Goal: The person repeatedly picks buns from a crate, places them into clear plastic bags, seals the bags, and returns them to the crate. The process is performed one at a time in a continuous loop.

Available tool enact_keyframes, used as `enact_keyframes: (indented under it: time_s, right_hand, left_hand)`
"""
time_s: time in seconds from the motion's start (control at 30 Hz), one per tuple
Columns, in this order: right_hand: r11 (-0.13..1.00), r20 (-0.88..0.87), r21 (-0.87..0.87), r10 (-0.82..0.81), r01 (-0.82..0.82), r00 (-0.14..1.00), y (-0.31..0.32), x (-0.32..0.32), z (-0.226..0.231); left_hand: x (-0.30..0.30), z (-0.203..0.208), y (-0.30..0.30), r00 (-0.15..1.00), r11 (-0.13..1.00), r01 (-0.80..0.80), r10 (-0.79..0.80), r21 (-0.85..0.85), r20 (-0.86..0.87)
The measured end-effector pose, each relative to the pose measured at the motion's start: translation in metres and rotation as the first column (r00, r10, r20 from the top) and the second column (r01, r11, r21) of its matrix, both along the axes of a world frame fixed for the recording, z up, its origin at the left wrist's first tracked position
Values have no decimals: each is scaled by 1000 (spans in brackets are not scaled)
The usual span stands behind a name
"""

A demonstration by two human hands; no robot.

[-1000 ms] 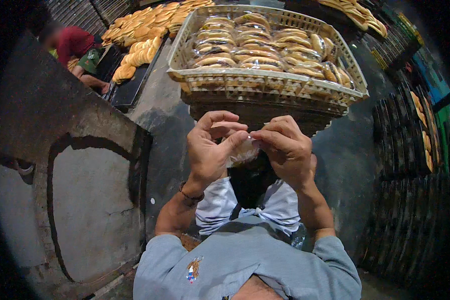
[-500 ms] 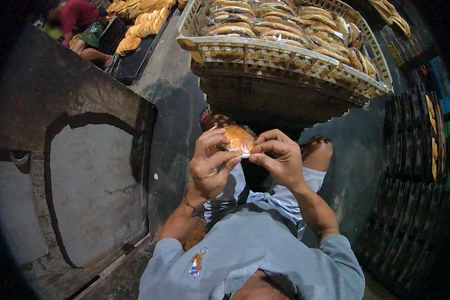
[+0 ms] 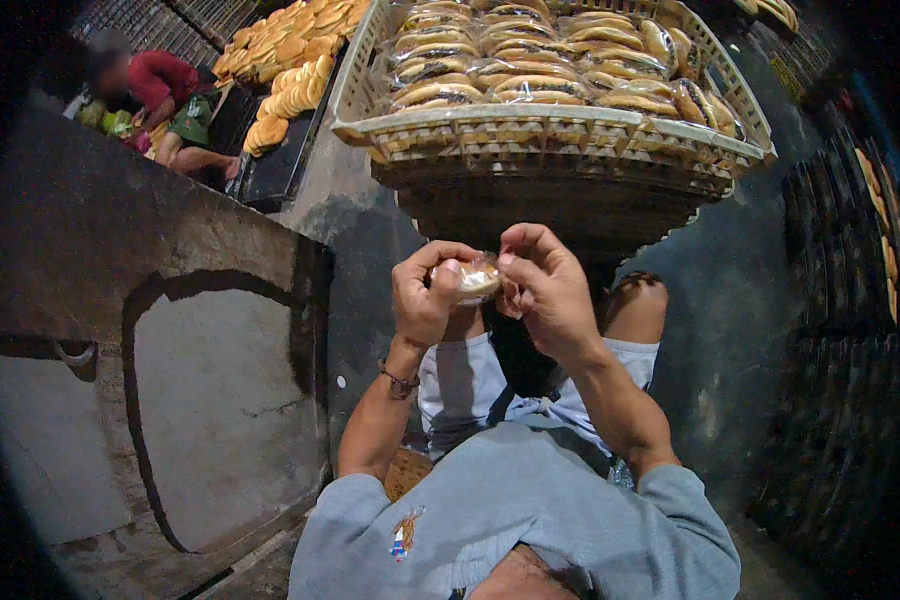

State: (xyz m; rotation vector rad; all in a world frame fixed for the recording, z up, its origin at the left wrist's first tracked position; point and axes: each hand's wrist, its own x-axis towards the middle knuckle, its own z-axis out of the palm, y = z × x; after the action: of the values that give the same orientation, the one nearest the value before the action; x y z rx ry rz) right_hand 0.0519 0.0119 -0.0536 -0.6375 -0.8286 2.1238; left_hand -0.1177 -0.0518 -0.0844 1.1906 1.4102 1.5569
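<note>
Both hands, left hand (image 3: 425,300) and right hand (image 3: 545,290), still pinch 1 wrapped bun (image 3: 477,278), now nearer the basket (image 3: 550,135).

Bun (image 3: 478,277): sitting between left hand (image 3: 422,298) and right hand (image 3: 548,292).
Basket (image 3: 550,130): standing beyond hands, holding wrapped buns (image 3: 540,50).

Dim, warm light on top, dark vignette w/ fisheye bend at edges, slight blur.
</note>
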Motion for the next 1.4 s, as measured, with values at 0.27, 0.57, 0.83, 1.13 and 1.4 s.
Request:
enact_keyframes:
  time_s: [0.27,0.57,0.83,1.13,1.4]
  right_hand:
    - [971,-345,65,-196,232,918,27,110,13]
    - [866,855,164,-363,472,369,34,332,-315]
    - [957,985,99,-132,273,108,15,326,-431]
    - [951,955,70,-152,302,256,27,328,-439]
    - [911,964,-155,54,381,262,-37,321,-387]
  left_hand:
    - [42,-21,34,409,890,442,-88,-113,909]
    - [61,-58,35,416,795,475,177,-379,892]
    - [44,-59,29,509,782,406,237,-473,828]
    - [45,-45,23,538,802,424,152,-421,829]
    - [42,-56,15,556,800,407,166,-441,814]
